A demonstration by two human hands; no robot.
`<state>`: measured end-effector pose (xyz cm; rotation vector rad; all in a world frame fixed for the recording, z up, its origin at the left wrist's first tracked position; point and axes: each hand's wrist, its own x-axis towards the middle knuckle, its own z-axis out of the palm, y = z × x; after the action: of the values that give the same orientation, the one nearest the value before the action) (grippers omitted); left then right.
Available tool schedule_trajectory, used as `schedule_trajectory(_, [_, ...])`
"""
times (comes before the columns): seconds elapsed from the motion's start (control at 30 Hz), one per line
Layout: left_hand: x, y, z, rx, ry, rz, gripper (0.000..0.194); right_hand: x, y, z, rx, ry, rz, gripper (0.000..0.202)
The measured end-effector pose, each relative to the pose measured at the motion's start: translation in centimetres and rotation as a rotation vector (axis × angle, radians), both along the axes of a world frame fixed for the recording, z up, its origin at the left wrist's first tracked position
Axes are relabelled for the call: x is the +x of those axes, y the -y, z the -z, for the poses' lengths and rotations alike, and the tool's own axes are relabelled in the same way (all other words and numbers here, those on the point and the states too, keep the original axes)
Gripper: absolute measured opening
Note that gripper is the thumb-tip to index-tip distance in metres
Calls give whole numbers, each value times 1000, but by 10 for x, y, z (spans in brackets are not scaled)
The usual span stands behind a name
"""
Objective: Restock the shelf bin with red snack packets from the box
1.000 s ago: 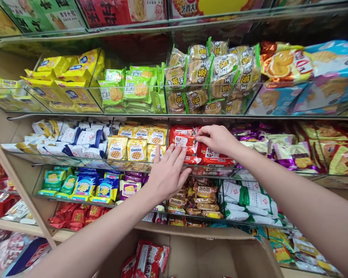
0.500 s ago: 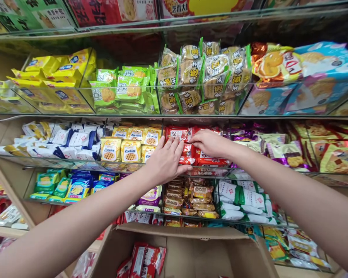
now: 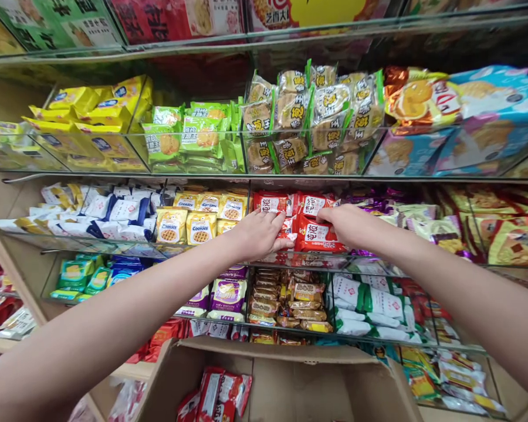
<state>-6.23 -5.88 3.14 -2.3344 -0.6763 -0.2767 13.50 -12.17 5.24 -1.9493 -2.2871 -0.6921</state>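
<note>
Red snack packets (image 3: pixel 314 231) sit in two columns in a clear-fronted compartment of the middle shelf. My left hand (image 3: pixel 264 235) lies over the left column; its fingers and thumb are around the front of a red packet there, hiding most of it. On the right column, my right hand (image 3: pixel 345 225) has its fingers curled at the right edge of the packets, gripping at the upper corner of the front one. Other red packets (image 3: pixel 222 392) lie in an open cardboard box (image 3: pixel 308 387) below my hands.
Yellow cookie packets (image 3: pixel 201 227) fill the compartment to the left, and purple-edged packets (image 3: pixel 440 231) lie to the right. Clear dividers and a low front panel (image 3: pixel 202 249) bound the compartments. Brown-wrapped snacks (image 3: pixel 305 293) are stacked beneath, green-edged clear packets (image 3: pixel 330 108) above.
My right hand has moved right, uncovering more of the right-hand red packets. My left hand has shifted slightly, its fingers now drawn closer around the left packet. The view has shifted slightly.
</note>
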Motion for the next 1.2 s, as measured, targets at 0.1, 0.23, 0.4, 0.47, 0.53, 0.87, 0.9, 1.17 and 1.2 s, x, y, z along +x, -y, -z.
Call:
schedule_trajectory(0.1, [0,3,-1,-23,6,-11,71,0,-2,-2,-18,15,2,31])
schedule_trajectory(0.23, [-2,10,-4,-159,1,-52,76,6,0,0,13,20,-75,24])
schedule_trajectory(0.4, [6,21,-4,-209,55,-29,78,11,-1,5,83,46,-111,26])
schedule_trajectory(0.47, [14,24,-1,-206,62,32,80,12,-4,7,59,40,-124,26])
schedule_trajectory(0.53, [20,23,0,-212,78,65,81,12,-8,9,47,27,-142,25])
schedule_trajectory(0.87, [27,-18,-32,-528,208,259,66,1,-4,-9,38,-79,-61,24])
schedule_trajectory(0.9, [28,-22,-35,-512,257,253,61,0,-7,-10,67,-91,-74,25])
schedule_trajectory(1.17, [38,-37,-48,-303,130,-202,46,2,-21,-3,12,-129,-120,23])
schedule_trajectory(1.2, [38,-37,-50,-296,112,-209,44,2,-20,-4,-10,-149,-129,22])
